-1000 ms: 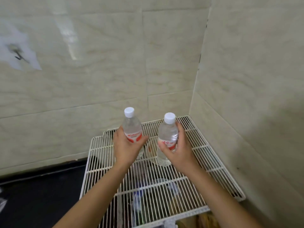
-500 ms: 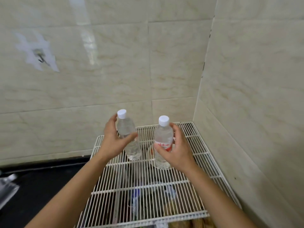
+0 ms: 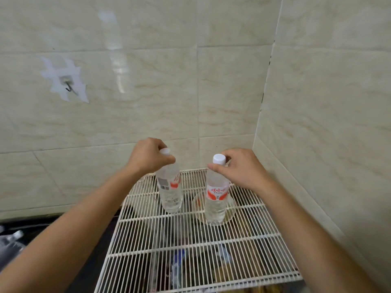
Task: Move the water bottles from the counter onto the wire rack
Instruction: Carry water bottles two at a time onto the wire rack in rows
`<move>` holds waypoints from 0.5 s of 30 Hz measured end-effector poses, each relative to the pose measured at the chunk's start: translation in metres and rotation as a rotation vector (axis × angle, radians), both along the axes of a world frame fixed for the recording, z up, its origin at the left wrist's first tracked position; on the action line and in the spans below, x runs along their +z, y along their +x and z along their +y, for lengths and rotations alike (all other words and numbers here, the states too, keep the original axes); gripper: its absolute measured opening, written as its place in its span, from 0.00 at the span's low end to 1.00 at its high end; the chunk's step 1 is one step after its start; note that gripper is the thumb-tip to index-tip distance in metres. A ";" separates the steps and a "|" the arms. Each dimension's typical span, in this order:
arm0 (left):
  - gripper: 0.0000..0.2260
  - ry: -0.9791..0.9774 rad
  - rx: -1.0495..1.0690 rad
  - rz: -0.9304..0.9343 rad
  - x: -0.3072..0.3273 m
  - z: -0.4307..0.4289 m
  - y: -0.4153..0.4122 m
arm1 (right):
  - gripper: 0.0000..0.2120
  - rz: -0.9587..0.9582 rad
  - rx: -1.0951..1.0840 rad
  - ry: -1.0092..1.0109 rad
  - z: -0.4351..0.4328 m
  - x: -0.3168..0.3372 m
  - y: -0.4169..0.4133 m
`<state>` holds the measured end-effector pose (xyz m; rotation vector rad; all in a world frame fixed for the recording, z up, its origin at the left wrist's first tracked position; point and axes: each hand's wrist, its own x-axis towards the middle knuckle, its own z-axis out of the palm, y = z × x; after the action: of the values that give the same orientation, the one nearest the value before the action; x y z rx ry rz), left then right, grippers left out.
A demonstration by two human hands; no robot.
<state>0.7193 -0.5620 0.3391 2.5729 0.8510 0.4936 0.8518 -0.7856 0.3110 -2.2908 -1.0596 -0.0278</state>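
Two clear water bottles with white caps and red-and-white labels stand upright on the white wire rack (image 3: 243, 240) in the tiled corner. My left hand (image 3: 148, 158) grips the left bottle (image 3: 170, 191) from above, at its neck, and partly covers the cap. My right hand (image 3: 240, 169) pinches the right bottle (image 3: 216, 200) just under its cap, thumb in front and fingers behind. The two bottles stand a hand's width apart near the rack's back edge.
Tiled walls close in behind and to the right of the rack. A metal hook (image 3: 68, 86) sticks out of the back wall at the upper left. The black counter (image 3: 88, 269) lies left of the rack. A glass bowl (image 3: 231, 210) and other items sit beneath the wires.
Both hands have slid up from the bottles' bodies to their necks and caps. The bottles, held above the rack a second ago, now stand on its wires.
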 end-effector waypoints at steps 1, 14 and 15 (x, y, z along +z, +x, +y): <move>0.13 -0.005 -0.036 -0.009 0.003 0.003 0.002 | 0.20 0.003 0.009 -0.023 0.005 0.003 0.005; 0.17 -0.086 -0.316 -0.067 -0.008 0.053 0.068 | 0.14 -0.067 0.004 -0.111 0.097 0.012 0.066; 0.18 -0.092 -0.319 -0.070 -0.008 0.056 0.075 | 0.14 -0.052 0.013 -0.117 0.105 0.012 0.072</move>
<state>0.7941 -0.5057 0.3311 2.5242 0.4170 0.4338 0.9233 -0.6805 0.3234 -2.3996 -1.1290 -0.0209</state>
